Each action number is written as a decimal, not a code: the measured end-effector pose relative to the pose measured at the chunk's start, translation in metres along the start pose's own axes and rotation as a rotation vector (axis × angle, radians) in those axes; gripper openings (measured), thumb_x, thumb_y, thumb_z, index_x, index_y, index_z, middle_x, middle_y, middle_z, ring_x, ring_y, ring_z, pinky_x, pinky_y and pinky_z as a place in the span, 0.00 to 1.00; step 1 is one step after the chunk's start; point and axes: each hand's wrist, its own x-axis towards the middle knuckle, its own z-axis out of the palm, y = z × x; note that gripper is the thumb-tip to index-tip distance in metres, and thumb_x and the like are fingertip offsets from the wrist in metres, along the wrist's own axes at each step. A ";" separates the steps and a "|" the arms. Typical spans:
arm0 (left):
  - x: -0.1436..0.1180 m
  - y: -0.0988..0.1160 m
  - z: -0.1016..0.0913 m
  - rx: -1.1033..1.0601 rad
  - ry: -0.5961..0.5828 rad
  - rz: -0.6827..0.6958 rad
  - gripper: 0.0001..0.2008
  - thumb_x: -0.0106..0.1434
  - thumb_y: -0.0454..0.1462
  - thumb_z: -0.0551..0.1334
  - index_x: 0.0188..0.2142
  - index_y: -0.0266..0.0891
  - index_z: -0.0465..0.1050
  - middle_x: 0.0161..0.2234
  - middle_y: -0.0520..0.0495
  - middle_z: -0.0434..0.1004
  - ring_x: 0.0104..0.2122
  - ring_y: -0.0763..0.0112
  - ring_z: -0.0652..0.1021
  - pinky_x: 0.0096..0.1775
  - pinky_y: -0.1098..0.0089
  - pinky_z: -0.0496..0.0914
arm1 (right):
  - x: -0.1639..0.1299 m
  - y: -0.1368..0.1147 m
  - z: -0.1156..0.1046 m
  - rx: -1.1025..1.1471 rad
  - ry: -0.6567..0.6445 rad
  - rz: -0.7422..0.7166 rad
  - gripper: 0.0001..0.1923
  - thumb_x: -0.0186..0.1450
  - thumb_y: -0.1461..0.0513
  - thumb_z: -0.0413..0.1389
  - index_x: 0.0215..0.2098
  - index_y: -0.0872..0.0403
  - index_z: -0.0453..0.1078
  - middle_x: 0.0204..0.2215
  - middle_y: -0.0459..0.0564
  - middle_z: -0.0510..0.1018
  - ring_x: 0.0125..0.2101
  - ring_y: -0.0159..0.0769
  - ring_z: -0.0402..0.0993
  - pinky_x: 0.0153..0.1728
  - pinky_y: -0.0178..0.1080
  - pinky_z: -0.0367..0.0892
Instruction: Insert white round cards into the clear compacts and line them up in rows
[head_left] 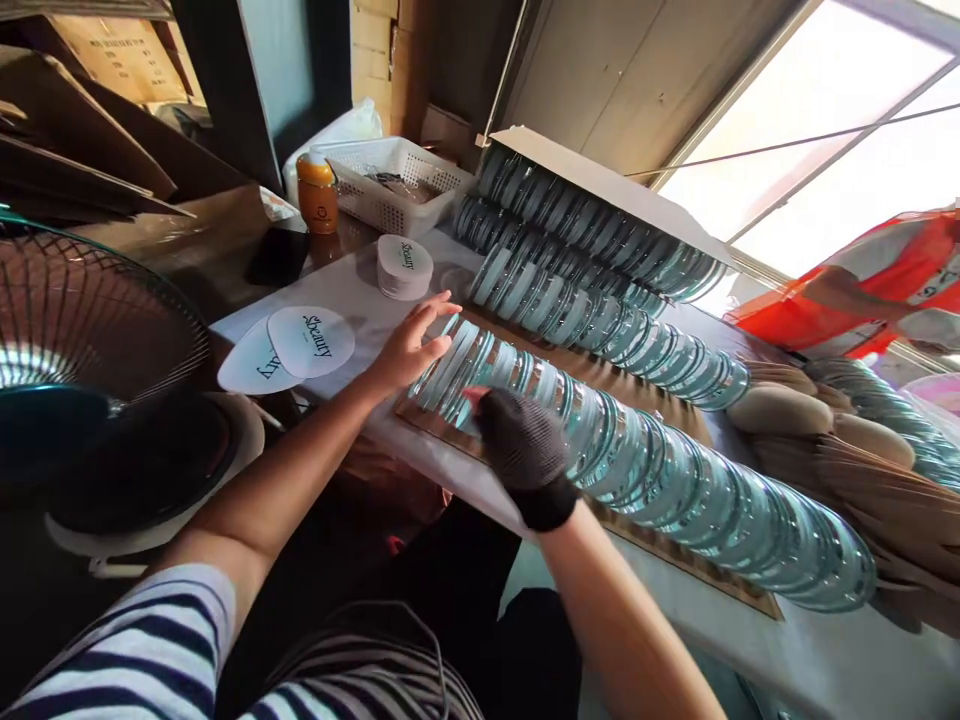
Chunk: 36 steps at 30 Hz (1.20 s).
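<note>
Head view, centre of the frame: long row of round glass mirrors (645, 470), standing on edge and leaning one against the next, running from mid-frame down toward the lower right along a brown cardboard strip (675, 555) on the white table (825, 660). Left hand (409, 345) bare, just left of centre, palm resting at the near end of the row, fingers spread and open, thumb up, nothing gripped. Right hand (525, 450) in a dark knit glove, just below centre, laid over the top edges of the first mirrors with a red fingertip showing; fingers curled down, but whether pinching one mirror or only pressing cannot be told.

Best done, judging from this: brace the end of the row with the open palm, tip out one mirror at a time, keep the rest leaning so none slides flat, touch rims only and not the faces.

Both forearms reaching in from the lower left, left elbow bent, right wrist cocked down.

Upper centre: more rows of mirrors (592, 250) under a cardboard flap. Left of centre: white printed labels (311, 340) and a stack of them (405, 265). Upper left: orange bottle (317, 195), white basket (397, 180). Far left: fan (82, 320).
</note>
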 end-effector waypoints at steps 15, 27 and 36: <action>0.000 0.018 0.016 0.369 -0.174 0.204 0.15 0.62 0.40 0.62 0.48 0.44 0.76 0.51 0.48 0.75 0.60 0.54 0.65 0.61 0.52 0.62 | 0.144 0.097 -0.007 0.121 -0.499 -0.127 0.19 0.57 0.71 0.56 0.46 0.61 0.76 0.41 0.51 0.82 0.40 0.34 0.76 0.42 0.32 0.69; 0.005 0.016 0.017 0.381 -0.152 0.228 0.13 0.62 0.40 0.61 0.44 0.40 0.77 0.48 0.45 0.78 0.56 0.56 0.70 0.60 0.55 0.62 | 0.116 0.085 -0.028 0.116 -0.231 -0.095 0.11 0.56 0.68 0.56 0.36 0.60 0.78 0.34 0.52 0.82 0.35 0.37 0.77 0.35 0.33 0.66; 0.004 0.019 0.014 0.382 -0.174 0.193 0.14 0.63 0.41 0.60 0.46 0.40 0.76 0.49 0.46 0.77 0.57 0.56 0.68 0.60 0.53 0.62 | -0.031 -0.015 0.034 -0.008 -0.213 -0.049 0.21 0.69 0.66 0.39 0.45 0.52 0.74 0.41 0.52 0.81 0.34 0.40 0.78 0.27 0.37 0.65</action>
